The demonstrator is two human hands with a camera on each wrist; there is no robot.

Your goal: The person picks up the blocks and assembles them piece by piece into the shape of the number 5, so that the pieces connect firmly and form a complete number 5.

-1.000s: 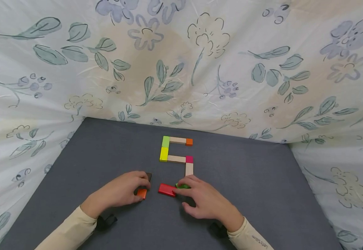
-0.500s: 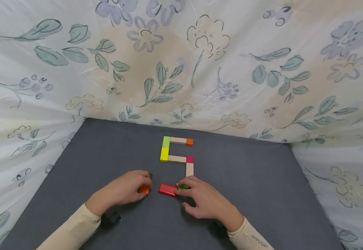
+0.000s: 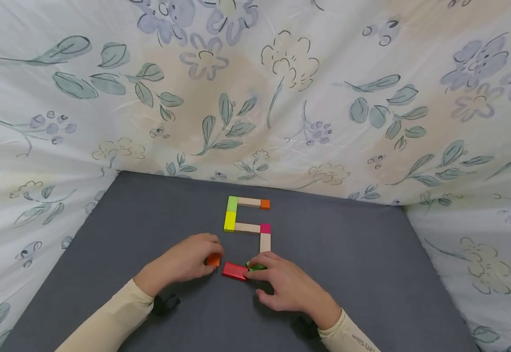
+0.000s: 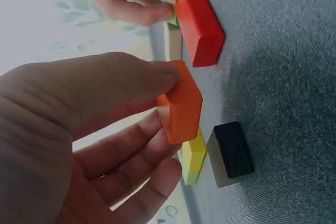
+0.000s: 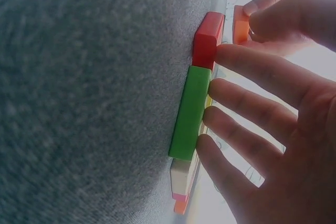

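My left hand pinches an orange block between thumb and fingers, lifted off the cloth, just left of a red block. My right hand has its fingers fairly straight; in the right wrist view the fingertips touch the red block and a green block. Those two blocks lie end to end, and the green one meets a pale wooden block. A black-ended block lies beneath the left hand, hidden in the head view.
Farther back, a line of blocks bends on the dark cloth: light green, yellow, pale wood, magenta and a small orange block. A floral curtain surrounds the surface.
The left hand has moved right and slightly away from the body with the orange block, towards the red block. The right hand stays at the green and red blocks.
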